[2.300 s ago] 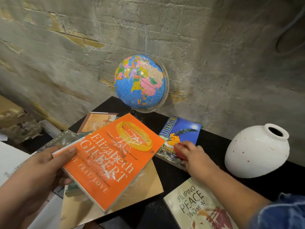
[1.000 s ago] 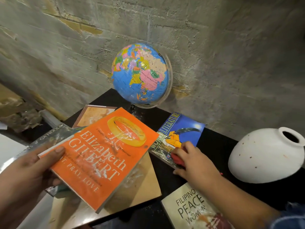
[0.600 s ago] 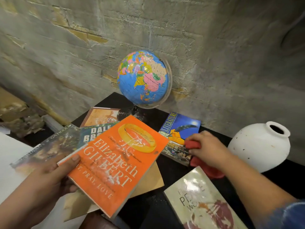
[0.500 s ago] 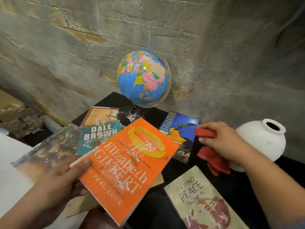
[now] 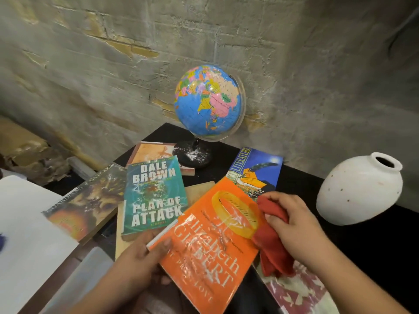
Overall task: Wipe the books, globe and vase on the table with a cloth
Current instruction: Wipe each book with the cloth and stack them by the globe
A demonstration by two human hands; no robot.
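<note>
The left hand (image 5: pixel 138 264) grips the orange book (image 5: pixel 208 243) at its near-left corner, with the thumb flat on the cover and the other fingers curled beneath, and holds it tilted over the other items on the black table (image 5: pixel 374 245). The right hand (image 5: pixel 297 225) comes in at the orange book's right edge with its fingers curled round a bunched red cloth (image 5: pixel 271 243). The upper fold of the cloth touches the cover beside the yellow ring motif, and the lower folds hang past that edge. Just left of the orange book lies a teal book (image 5: pixel 154 193), and further left a brown book (image 5: pixel 88 200). Behind the orange book lies a blue book (image 5: pixel 256 171), its near end covered by the orange cover and the right hand. Beyond that stands the globe (image 5: pixel 208 100) on a dark base flecked with white, and a tan book (image 5: pixel 149 152) sits at the base; whether the base rests on this book cannot be told. Well apart to the right of the orange book sits the white vase (image 5: pixel 358 189). A patterned book (image 5: pixel 299 291) under the right wrist is mostly covered and cut off by the frame. White smears and glare obscure part of the orange book's lettering. A white sheet (image 5: pixel 27 223) far to the left is blurred
</note>
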